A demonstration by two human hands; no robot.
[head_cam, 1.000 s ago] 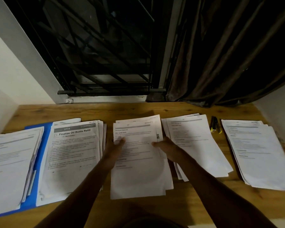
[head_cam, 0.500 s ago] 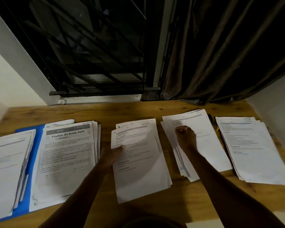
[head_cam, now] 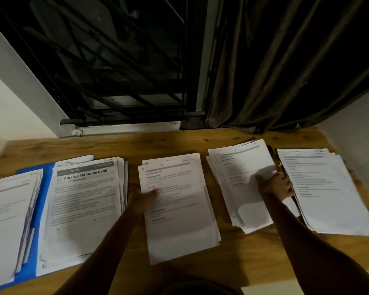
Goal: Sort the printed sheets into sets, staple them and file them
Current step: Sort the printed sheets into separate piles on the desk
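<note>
Wooden desk (head_cam: 179,143) | fanned printed stacks (head_cam: 179,220) | left hand (head_cam: 144,201), right hand (head_cam: 275,186) at stack edges | fingers unclear

Wood desk (head_cam: 179,142) butting up against white wall (head_cam: 13,111). Black window grille (head_cam: 115,86) running behind, rear left. Dark curtain (head_cam: 285,60) hanging rear right, hem touching desk.

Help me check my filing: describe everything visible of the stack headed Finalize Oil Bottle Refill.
A thick stack of white printed sheets, edges fanned at right. Top page: dark header bar, 3778, a checkbox, text paragraphs. It lies flat, partly on a blue folder, on the wooden table.
</note>
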